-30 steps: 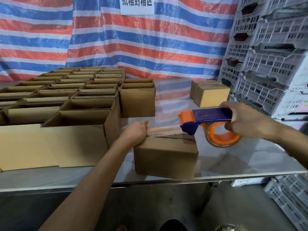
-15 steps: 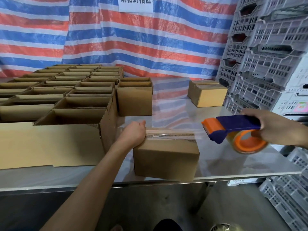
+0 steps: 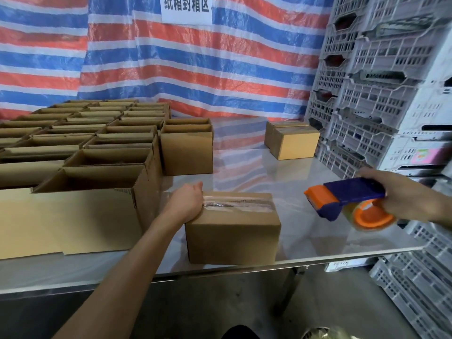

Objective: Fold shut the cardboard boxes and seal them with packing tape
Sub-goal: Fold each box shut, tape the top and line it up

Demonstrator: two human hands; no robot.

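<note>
A small closed cardboard box [image 3: 232, 238] stands near the table's front edge, a strip of clear tape [image 3: 239, 204] running along its top seam. My left hand [image 3: 187, 203] rests on the box's top left end, fingers curled down over the edge onto the tape. My right hand [image 3: 401, 194] grips the blue handle of an orange and blue tape dispenser [image 3: 342, 204], held in the air to the right of the box and apart from it. The tape roll [image 3: 369, 216] hangs below the handle.
Several open cardboard boxes [image 3: 97, 152] fill the left of the steel table [image 3: 305, 241]. Two closed boxes [image 3: 293, 140] sit at the back right. Stacked grey plastic crates [image 3: 381, 94] stand along the right side, and a striped tarp [image 3: 195, 69] hangs behind.
My right hand has pulled the dispenser to the right, off the box's top and away from it. The tape now lies flat along the seam. My left hand stayed on the box's left end.
</note>
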